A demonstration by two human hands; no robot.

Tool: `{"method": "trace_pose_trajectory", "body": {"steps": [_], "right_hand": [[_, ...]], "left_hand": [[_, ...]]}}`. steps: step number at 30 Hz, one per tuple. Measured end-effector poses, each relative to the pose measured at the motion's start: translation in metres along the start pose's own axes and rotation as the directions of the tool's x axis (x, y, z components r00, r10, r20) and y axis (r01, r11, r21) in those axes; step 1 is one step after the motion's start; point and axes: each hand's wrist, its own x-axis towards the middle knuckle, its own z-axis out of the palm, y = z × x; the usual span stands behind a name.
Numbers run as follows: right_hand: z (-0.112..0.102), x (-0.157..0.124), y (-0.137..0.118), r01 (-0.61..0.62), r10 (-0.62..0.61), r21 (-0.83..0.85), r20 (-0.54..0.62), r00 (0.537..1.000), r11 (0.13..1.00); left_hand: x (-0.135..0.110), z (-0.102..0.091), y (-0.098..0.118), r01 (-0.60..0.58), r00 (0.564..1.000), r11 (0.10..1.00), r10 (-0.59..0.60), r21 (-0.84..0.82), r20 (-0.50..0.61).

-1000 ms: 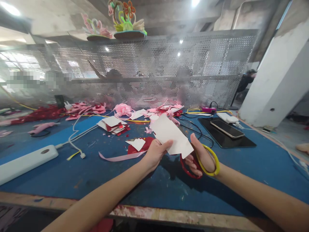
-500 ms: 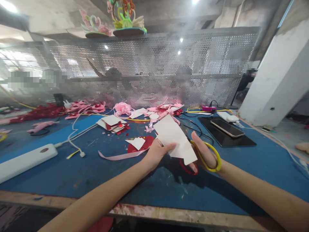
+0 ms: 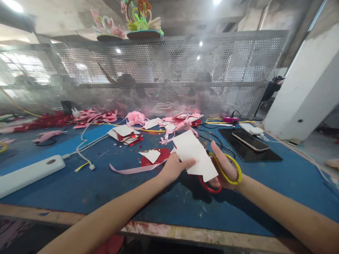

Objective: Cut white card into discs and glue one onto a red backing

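Cutting looks part done: above the counter (image 3: 106, 187), the white card (image 3: 194, 153) is clamped by fingers of the left hand (image 3: 174, 167), the scissors (image 3: 239, 172) by the right hand's (image 3: 225, 167); one corner is notched, most uncut.

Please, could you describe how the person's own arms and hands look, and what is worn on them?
The left hand and right hand wear no gloves. The left forearm and right forearm look slim and bare, with no sleeve in view. No watch, bracelet or ring shows, though some fingers are hidden. I see no clear markings.
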Motion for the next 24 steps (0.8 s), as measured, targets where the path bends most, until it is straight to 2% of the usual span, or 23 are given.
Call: {"method": "trace_pose_trajectory", "body": {"steps": [4, 13, 17, 20, 23, 24], "right_hand": [[0.000, -0.001, -0.002, -0.008, 0.008, -0.006, -0.018, 1.000, 1.000], [0.013, 0.002, -0.002, -0.093, 0.129, 0.278, -0.114, 0.985, 0.956], [0.010, 0.000, 0.001, -0.076, 0.102, 0.292, -0.073, 0.992, 0.953], [-0.002, -0.001, 0.012, -0.059, 0.056, 0.282, 0.016, 0.998, 0.958], [-0.016, 0.002, 0.029, -0.139, 0.121, 0.227, 0.093, 0.988, 0.964], [-0.020, 0.003, 0.035, -0.170, 0.150, 0.218, 0.105, 0.983, 0.961]], "left_hand": [[0.000, 0.001, -0.001, -0.004, 1.000, 1.000, 0.004, 0.003, 0.011], [0.000, 0.003, -0.004, -0.012, 1.000, 0.999, 0.013, 0.049, -0.014], [-0.001, 0.000, 0.001, -0.013, 0.999, 0.999, 0.015, 0.046, -0.046], [0.009, -0.029, 0.014, -0.076, 0.983, 0.997, 0.074, -0.007, -0.166], [0.030, -0.091, 0.038, -0.198, 0.907, 0.980, 0.186, 0.007, -0.378], [0.039, -0.117, 0.048, -0.227, 0.853, 0.971, 0.236, 0.077, -0.466]]}}
